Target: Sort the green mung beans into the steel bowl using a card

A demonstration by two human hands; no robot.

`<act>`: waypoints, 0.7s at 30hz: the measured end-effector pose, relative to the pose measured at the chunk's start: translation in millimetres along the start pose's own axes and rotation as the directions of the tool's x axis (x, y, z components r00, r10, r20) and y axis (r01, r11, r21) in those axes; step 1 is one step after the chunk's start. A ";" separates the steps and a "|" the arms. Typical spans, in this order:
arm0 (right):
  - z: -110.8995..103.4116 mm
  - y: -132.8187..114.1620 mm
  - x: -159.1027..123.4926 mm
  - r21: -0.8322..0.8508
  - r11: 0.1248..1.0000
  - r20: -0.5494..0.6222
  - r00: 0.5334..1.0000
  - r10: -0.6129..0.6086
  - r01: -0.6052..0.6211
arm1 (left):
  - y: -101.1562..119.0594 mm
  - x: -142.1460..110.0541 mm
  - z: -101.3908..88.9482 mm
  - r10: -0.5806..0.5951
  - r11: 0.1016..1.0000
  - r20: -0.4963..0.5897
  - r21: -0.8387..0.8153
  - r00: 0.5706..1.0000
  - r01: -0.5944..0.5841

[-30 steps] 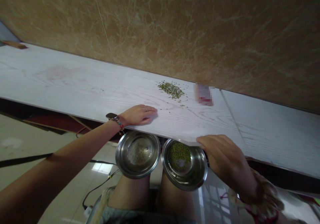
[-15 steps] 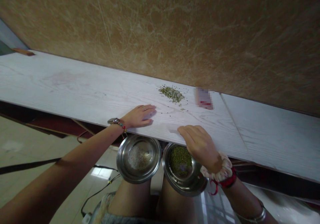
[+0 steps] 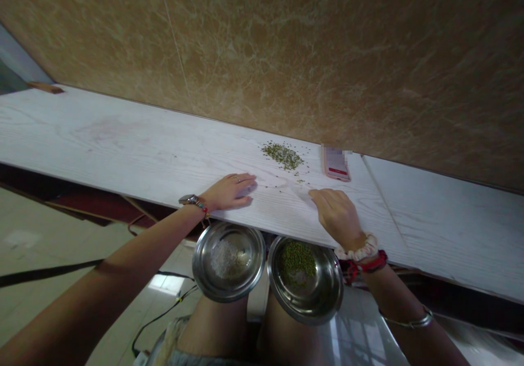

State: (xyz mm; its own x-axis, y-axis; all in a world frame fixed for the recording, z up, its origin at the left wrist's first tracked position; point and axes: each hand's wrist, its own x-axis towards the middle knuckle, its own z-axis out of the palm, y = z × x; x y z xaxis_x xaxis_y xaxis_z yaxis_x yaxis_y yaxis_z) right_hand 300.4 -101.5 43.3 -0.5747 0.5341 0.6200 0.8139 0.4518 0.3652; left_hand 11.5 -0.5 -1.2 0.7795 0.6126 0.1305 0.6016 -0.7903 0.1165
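Observation:
My left hand (image 3: 230, 191) lies flat on the white wood-grain shelf (image 3: 143, 153), fingers stretched out, just left of a few stray beans. My right hand (image 3: 336, 213) is closed above the shelf. A thin, pale, see-through sheet (image 3: 302, 192) seems pinched at its fingertips; its kind is unclear. Beyond the hands, small green beans mixed with white grains form a loose pile (image 3: 283, 156). Below the shelf edge are two steel bowls on or near my legs. White grains sit in the left bowl (image 3: 201, 279), and green beans in the right bowl (image 3: 327, 300).
A phone (image 3: 336, 167) lies right of the pile, by the brown marbled wall (image 3: 286, 55). A brown wooden piece (image 3: 47, 87) is at the shelf's far left end. A black cable (image 3: 155, 309) runs across the tiled floor at left.
My right hand came from the shelf's front edge above the right bowl onto the shelf, then shifted right and farther back, with the thin sheet. My left hand stayed nearly still.

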 end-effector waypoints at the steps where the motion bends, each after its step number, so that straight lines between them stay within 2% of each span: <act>1: 0.1 0.6 0.2 -0.007 1.000 -0.012 1.000 0.003 -0.004 | 0.1 0.0 0.2 -0.001 1.000 0.001 0.002 1.000 0.001; 5: -8.1 -7.1 1.4 0.039 0.999 -0.062 0.998 -0.005 0.008 | 0.4 0.1 0.5 -0.006 1.000 -0.002 -0.002 1.000 0.006; 10: -18.5 -21.9 2.5 0.138 0.989 -0.040 0.998 -0.050 0.055 | -0.3 0.1 0.4 -0.009 1.000 -0.003 -0.010 1.000 0.009; 21: 4.4 -5.6 3.1 0.036 0.999 -0.060 0.998 -0.021 0.023 | -0.1 0.0 0.7 -0.004 1.000 -0.014 -0.004 1.000 0.004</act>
State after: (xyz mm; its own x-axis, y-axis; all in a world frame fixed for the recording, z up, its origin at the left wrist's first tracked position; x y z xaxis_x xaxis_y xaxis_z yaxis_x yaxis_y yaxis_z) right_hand 293.6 -99.2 40.1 -0.5852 0.4812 0.6526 0.7970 0.4896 0.3537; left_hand 11.5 -0.5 -1.9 0.7746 0.6158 0.1439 0.6039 -0.7878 0.1210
